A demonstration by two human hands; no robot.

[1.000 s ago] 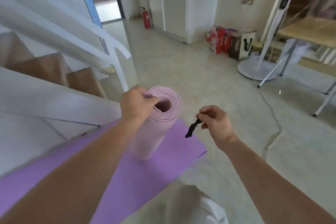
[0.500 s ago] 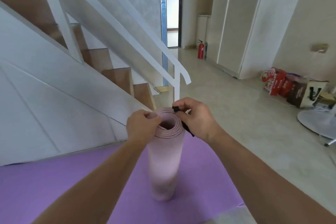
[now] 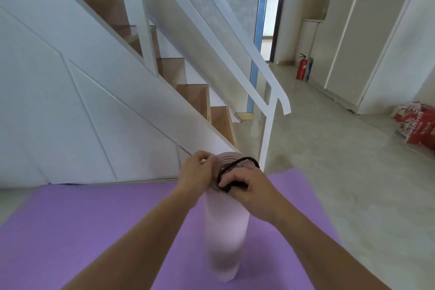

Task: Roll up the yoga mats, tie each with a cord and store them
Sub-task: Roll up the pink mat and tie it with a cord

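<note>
— Mat first: where is the pink roll?
— It stands upright on its end on the flat purple mat, straight ahead of me at twelve o'clock, near the foot of the stairs
— And your hands?
— My left hand grips the roll's top rim at its nine o'clock side, fingers curled over the edge. My right hand pinches the black cord at the top's five o'clock side; the cord loops across the open end to about one o'clock
— Anything else around?
— Red fire extinguisher at one o'clock by the white cupboards, red bag on the floor at two o'clock
</note>
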